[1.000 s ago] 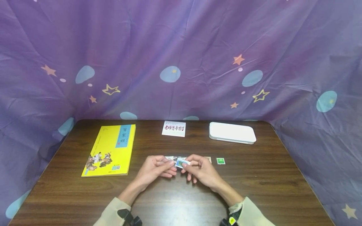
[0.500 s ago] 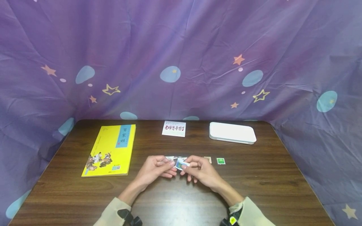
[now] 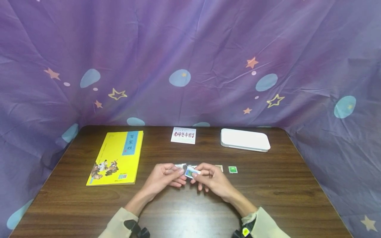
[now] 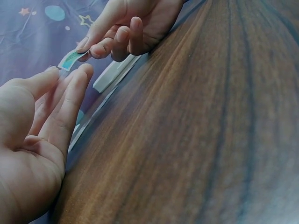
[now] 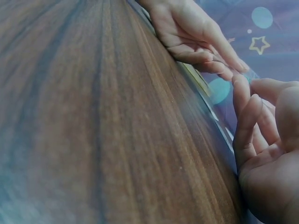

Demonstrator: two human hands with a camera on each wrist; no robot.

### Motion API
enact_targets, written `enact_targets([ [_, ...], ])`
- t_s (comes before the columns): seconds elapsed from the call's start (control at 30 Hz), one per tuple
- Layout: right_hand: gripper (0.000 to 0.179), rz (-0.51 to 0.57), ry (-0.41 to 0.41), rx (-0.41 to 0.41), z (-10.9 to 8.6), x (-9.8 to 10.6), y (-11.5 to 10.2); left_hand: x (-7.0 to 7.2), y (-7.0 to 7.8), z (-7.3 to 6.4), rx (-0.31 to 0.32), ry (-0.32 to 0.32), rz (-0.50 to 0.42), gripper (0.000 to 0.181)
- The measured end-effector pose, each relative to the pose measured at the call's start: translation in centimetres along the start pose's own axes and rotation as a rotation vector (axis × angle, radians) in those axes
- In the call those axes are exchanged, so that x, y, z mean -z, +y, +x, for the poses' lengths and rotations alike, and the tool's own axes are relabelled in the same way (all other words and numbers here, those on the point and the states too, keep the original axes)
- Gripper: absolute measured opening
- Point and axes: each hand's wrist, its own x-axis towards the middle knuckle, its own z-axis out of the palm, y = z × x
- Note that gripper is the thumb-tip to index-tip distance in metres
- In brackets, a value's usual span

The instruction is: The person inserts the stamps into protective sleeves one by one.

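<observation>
A small blue-green postage stamp with a white border is held up between the two hands over the middle of the table. My right hand pinches its right side between thumb and forefinger, the other fingers loosely bent below. My left hand pinches at the opposite edge, thumb tip right at the stamp's corner. In the left wrist view the stamp bows slightly, and a faint clear film shows beside the left thumb. Seen from the right wrist, fingertips mostly hide the stamp.
Behind the hands lie several small stamps, partly hidden; a green stamp sits to the right. A yellow book lies at left, a white card at the back, and a white flat case at back right. A purple curtain surrounds the table.
The stamp shifts and tilts slightly between the fingers. My right thumb draws back toward its edge, then lies over its face again. My left hand stays almost still.
</observation>
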Motion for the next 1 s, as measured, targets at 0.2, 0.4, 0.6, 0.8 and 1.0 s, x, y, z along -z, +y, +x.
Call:
enact_targets([
  [0.2, 0.024, 0.005, 0.013, 0.001, 0.01, -0.04, -0.09, 0.02, 0.07, 0.09, 0.001, -0.007, 0.003, 0.036],
  [0.4, 0.025, -0.001, 0.028, -0.013, 0.08, -0.02, 0.12, 0.03, 0.11, 0.08, 0.007, -0.02, 0.018, 0.035],
  [0.6, 0.026, -0.018, 0.014, -0.022, 0.03, -0.1, 0.03, 0.07, 0.04, -0.05, 0.005, -0.027, 0.034, 0.033],
  [0.8, 0.027, -0.012, 0.039, -0.036, 0.05, -0.11, 0.07, 0.09, 0.02, 0.0, 0.013, -0.031, 0.027, 0.034],
  [1.0, 0.026, -0.02, 0.025, -0.022, 0.01, -0.13, 0.06, 0.16, 0.03, -0.05, 0.011, -0.028, 0.023, 0.035],
])
